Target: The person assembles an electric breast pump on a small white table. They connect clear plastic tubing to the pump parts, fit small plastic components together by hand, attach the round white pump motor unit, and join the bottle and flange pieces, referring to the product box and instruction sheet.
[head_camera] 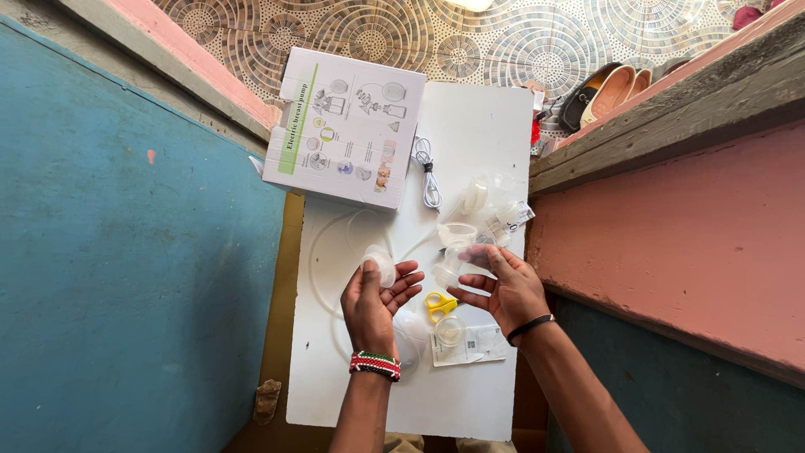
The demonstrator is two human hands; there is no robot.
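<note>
My left hand (375, 302), with a beaded band at the wrist, holds a small round white cap (381, 265) from which a thin clear tube (323, 252) loops over the white board (470, 143). My right hand (503, 289), with a black wristband, holds a clear plastic part (463, 258) in its fingers. Between the hands lie small yellow scissors (438, 304), a clear round piece (449, 330) and a plastic packet (474, 344). A white dome-shaped part (411, 334) sits by my left wrist.
A white product box (344, 126) rests on the board's far left corner, beside a coiled white cable (428, 172). More clear parts and a bag (495, 205) lie at the right edge. A blue wall (126, 252) stands left, a pink wall (688, 243) right; shoes (608, 91) lie beyond.
</note>
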